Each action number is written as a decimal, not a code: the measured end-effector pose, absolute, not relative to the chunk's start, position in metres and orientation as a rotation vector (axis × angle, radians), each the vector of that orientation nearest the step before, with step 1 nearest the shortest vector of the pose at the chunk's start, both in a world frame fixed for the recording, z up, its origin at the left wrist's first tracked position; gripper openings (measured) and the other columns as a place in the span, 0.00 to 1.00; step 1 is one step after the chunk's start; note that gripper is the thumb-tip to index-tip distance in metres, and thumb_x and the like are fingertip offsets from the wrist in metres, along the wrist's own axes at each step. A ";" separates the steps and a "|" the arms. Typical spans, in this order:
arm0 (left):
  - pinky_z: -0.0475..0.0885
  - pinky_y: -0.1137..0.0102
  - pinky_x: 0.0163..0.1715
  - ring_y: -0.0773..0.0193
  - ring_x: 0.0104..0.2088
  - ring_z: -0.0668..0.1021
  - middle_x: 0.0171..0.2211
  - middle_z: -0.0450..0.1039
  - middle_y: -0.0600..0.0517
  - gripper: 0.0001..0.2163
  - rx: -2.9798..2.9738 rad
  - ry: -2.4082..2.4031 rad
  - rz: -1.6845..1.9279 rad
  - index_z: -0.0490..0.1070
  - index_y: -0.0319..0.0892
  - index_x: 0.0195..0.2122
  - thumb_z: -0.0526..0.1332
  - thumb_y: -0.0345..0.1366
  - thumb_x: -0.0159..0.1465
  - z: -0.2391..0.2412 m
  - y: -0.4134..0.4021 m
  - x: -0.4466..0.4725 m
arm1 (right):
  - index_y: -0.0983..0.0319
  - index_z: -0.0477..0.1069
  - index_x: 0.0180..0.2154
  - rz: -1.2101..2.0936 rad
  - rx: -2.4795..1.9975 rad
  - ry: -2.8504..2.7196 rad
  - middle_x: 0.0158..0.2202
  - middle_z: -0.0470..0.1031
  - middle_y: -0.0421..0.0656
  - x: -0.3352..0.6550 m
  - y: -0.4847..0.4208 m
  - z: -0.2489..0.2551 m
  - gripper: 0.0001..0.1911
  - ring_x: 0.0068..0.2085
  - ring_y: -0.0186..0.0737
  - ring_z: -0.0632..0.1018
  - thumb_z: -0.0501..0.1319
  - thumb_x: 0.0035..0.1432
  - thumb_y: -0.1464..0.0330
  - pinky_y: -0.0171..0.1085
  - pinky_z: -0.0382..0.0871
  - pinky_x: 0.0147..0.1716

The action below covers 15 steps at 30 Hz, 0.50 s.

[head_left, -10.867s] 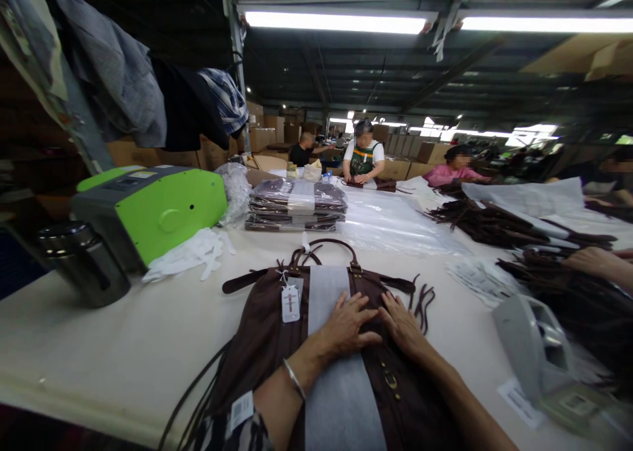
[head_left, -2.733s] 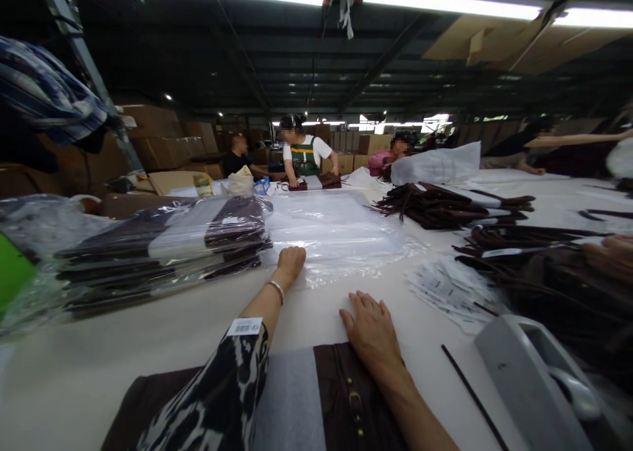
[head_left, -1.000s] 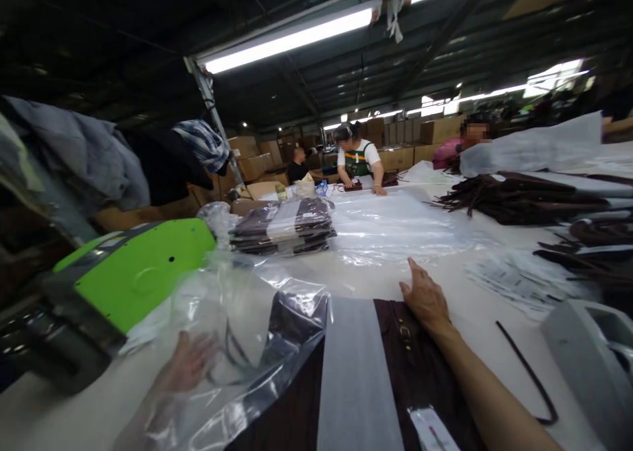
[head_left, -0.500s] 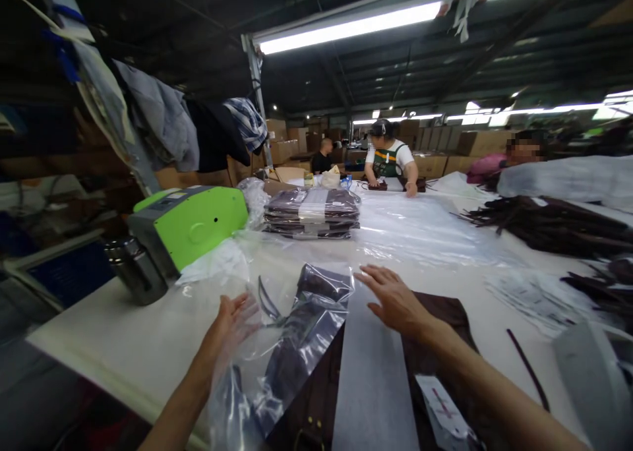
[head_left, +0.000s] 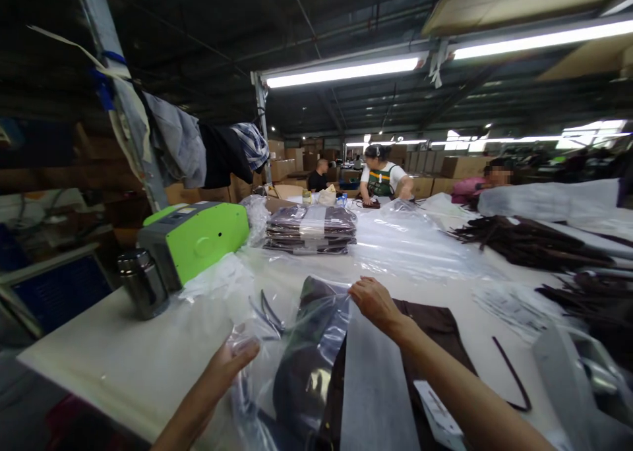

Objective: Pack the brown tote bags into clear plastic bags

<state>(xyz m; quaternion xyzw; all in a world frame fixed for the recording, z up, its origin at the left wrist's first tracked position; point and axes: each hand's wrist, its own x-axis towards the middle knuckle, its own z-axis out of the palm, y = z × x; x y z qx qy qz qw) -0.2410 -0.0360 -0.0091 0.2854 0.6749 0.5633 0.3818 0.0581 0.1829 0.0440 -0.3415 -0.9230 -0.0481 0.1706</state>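
A folded brown bag with a grey paper band down its middle lies on the white table in front of me. A clear plastic bag covers its left part. My left hand pinches the plastic bag's left edge low down. My right hand grips the plastic's far edge at the top of the brown bag. A white tag lies on the brown bag near my right forearm.
A green and grey machine and a steel flask stand at the left. A stack of bagged brown bags and loose clear bags lie further back. Dark straps pile at the right. Other people work at the far end.
My left hand has dropped lower and closed on the plastic's edge. My right hand has closed on the plastic at the bag's top, and the plastic now reaches further over the brown bag.
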 end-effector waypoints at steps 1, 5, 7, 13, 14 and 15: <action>0.76 0.56 0.42 0.44 0.50 0.77 0.46 0.78 0.43 0.39 0.836 1.748 1.355 0.68 0.44 0.54 0.71 0.57 0.42 -0.007 -0.026 -0.235 | 0.62 0.77 0.36 -0.144 -0.996 -2.615 0.36 0.80 0.45 0.065 0.178 0.051 0.12 0.41 0.40 0.78 0.55 0.66 0.70 0.39 0.64 0.51; 0.73 0.60 0.40 0.50 0.36 0.79 0.28 0.77 0.47 0.23 1.330 1.746 1.104 0.75 0.40 0.32 0.60 0.58 0.52 0.013 0.015 -0.222 | 0.61 0.76 0.31 -0.164 -1.095 -2.634 0.33 0.79 0.44 0.111 0.140 0.058 0.09 0.37 0.40 0.78 0.57 0.61 0.72 0.37 0.65 0.39; 0.71 0.61 0.41 0.52 0.36 0.77 0.28 0.76 0.48 0.21 1.467 1.749 1.131 0.74 0.41 0.27 0.57 0.56 0.56 0.028 0.035 -0.217 | 0.62 0.74 0.29 -0.122 -1.195 -2.592 0.32 0.78 0.44 0.142 0.115 0.048 0.09 0.35 0.40 0.77 0.56 0.58 0.73 0.36 0.65 0.34; 0.69 0.63 0.38 0.55 0.35 0.74 0.23 0.71 0.51 0.12 1.403 1.510 1.349 0.69 0.41 0.20 0.61 0.45 0.51 0.101 0.121 -0.159 | 0.60 0.74 0.29 0.742 -1.470 -1.884 0.27 0.77 0.41 0.237 0.086 0.027 0.13 0.30 0.42 0.78 0.59 0.53 0.58 0.36 0.73 0.27; 0.69 0.64 0.38 0.56 0.35 0.74 0.23 0.70 0.51 0.11 1.413 1.452 1.378 0.69 0.41 0.20 0.61 0.44 0.52 0.122 0.138 -0.141 | 0.60 0.75 0.30 0.833 -1.460 -1.705 0.29 0.78 0.42 0.251 0.088 0.034 0.16 0.32 0.44 0.79 0.61 0.50 0.54 0.37 0.75 0.26; 0.69 0.65 0.38 0.57 0.36 0.74 0.24 0.71 0.51 0.11 1.421 1.381 1.421 0.69 0.40 0.21 0.61 0.43 0.53 0.145 0.153 -0.122 | 0.60 0.76 0.31 0.849 -1.435 -1.550 0.30 0.78 0.43 0.267 0.090 0.043 0.19 0.33 0.46 0.80 0.63 0.47 0.51 0.38 0.77 0.27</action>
